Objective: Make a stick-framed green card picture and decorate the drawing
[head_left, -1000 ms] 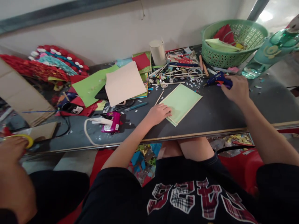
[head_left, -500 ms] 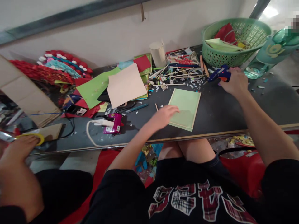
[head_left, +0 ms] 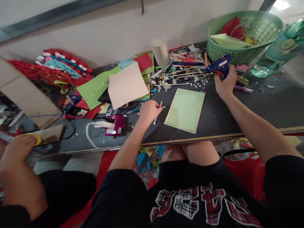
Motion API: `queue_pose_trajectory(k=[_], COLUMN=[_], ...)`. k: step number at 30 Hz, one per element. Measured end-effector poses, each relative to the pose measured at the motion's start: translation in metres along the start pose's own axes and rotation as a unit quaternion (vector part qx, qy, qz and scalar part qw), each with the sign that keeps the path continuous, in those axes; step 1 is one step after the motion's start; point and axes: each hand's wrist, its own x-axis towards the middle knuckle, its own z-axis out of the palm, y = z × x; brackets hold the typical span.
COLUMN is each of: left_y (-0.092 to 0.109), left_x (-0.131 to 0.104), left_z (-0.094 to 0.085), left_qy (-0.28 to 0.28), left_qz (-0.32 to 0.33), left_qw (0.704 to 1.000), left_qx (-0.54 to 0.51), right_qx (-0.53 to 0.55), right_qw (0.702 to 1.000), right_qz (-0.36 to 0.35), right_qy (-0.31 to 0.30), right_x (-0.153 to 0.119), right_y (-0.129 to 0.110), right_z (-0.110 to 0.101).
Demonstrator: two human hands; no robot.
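My right hand (head_left: 227, 81) is wrapped round the handle of a blue hot glue gun (head_left: 218, 66), raised over the desk with its nozzle pointing left. My left hand (head_left: 150, 111) is closed, thumb and fingertips pinching a thin wooden stick (head_left: 155, 119) left of the green card. The light green card (head_left: 185, 109) lies flat between my hands, with pale wooden strips along its left, right and near edges. Behind it are loose sticks and scattered paper bits (head_left: 181, 74).
A green basket (head_left: 220, 52) and a clear green bottle (head_left: 262, 68) stand at the back right. Coloured paper sheets (head_left: 128, 83) and a purple power socket (head_left: 116, 125) lie to the left. Another person's hand (head_left: 19, 148) holds yellow-handled scissors at the far left.
My left hand has moved left off the green card and closed on the wooden stick. My right hand has lifted the glue gun and brought it left.
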Motion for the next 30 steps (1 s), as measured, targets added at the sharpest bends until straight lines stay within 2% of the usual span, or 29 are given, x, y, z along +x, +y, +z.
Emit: queue_pose_trajectory(k=[2, 4, 5, 7, 8, 10, 13, 18, 21, 23, 27, 30], left_y=[0.0, 0.008, 0.016, 0.038, 0.051, 0.077, 0.104, 0.121, 0.12, 0.111, 0.07, 0.031], left_x=[0.014, 0.032, 0.042, 0.062, 0.072, 0.088, 0.106, 0.12, 0.119, 0.116, 0.105, 0.09], left_z=[-0.007, -0.011, -0.01, -0.004, 0.001, 0.011, 0.026, 0.043, 0.044, 0.039, 0.024, 0.018], left_qy=[0.057, 0.126, 0.139, 0.117, 0.101, 0.079, 0.059, 0.048, 0.04, 0.049, 0.086, 0.036], left_qz=[0.058, 0.177, 0.252, 0.387, 0.431, 0.463, 0.472, 0.489, 0.479, 0.465, 0.414, 0.421], left_qw=[0.997, 0.976, 0.958, 0.914, 0.897, 0.882, 0.879, 0.87, 0.876, 0.883, 0.903, 0.898], left_qx=[-0.003, -0.01, -0.009, 0.009, 0.025, 0.045, 0.022, -0.039, -0.043, -0.037, -0.078, -0.121], right_qx=[0.016, 0.032, 0.039, 0.049, 0.051, 0.054, 0.063, 0.087, 0.104, 0.113, 0.086, 0.033], right_qw=[1.0, 0.999, 0.999, 0.999, 0.998, 0.998, 0.997, 0.996, 0.994, 0.993, 0.995, 0.997], right_qz=[-0.001, -0.005, -0.005, -0.003, 0.0, 0.008, 0.013, 0.011, 0.013, 0.021, 0.048, 0.061], right_qy=[-0.001, 0.001, 0.005, 0.017, 0.022, 0.033, 0.035, 0.018, 0.019, 0.007, -0.022, -0.029], right_x=[0.001, 0.002, 0.003, 0.003, 0.003, 0.002, 0.003, 0.004, 0.004, 0.004, 0.002, 0.001], right_y=[0.01, 0.017, 0.02, 0.022, 0.023, 0.023, 0.025, 0.026, 0.023, 0.019, 0.01, 0.005], right_z=[0.007, 0.01, 0.01, 0.009, 0.009, 0.009, 0.01, 0.014, 0.013, 0.01, 0.003, 0.0])
